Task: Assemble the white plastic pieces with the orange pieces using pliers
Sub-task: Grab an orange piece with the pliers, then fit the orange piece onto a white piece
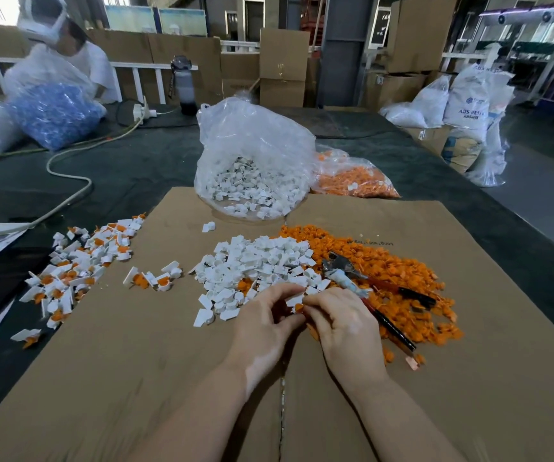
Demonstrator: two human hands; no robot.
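Left hand (266, 316) and right hand (342, 320) meeting over cardboard (135, 378), fingertips together, pinching white piece (294, 300) and orange piece (299, 307). Pliers (362, 281) lying on orange pile (402, 271). Clear bag (252, 155) holding white pieces; second bag (355, 178) holding orange ones.

Pliers (365, 285) on pile (402, 271) (right of hands (305, 321))

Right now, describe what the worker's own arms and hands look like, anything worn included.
Both forearms come up from the bottom edge of the head view, bare, with no sleeve showing. The left hand and right hand wear no gloves. No ring, watch, wristband or marking can be seen on either hand or wrist.
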